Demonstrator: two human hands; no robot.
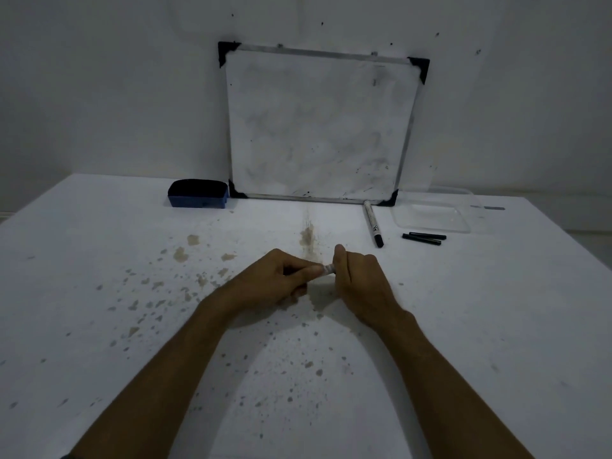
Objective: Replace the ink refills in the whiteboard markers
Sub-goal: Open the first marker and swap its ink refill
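Note:
Both hands meet over the middle of the stained white table (99, 326). My left hand (278, 279) and my right hand (357, 279) are each closed around one end of a whiteboard marker (328, 270); only a short white stretch of its barrel shows between the fingers. A second marker (373, 223), white with a black cap, lies on the table further back to the right. Two thin black ink refills (424, 238) lie side by side just right of it.
A small whiteboard (318, 127) leans against the wall at the back. A blue eraser (198, 193) sits to its left. A clear plastic tray (433, 217) rests at the back right, behind the refills.

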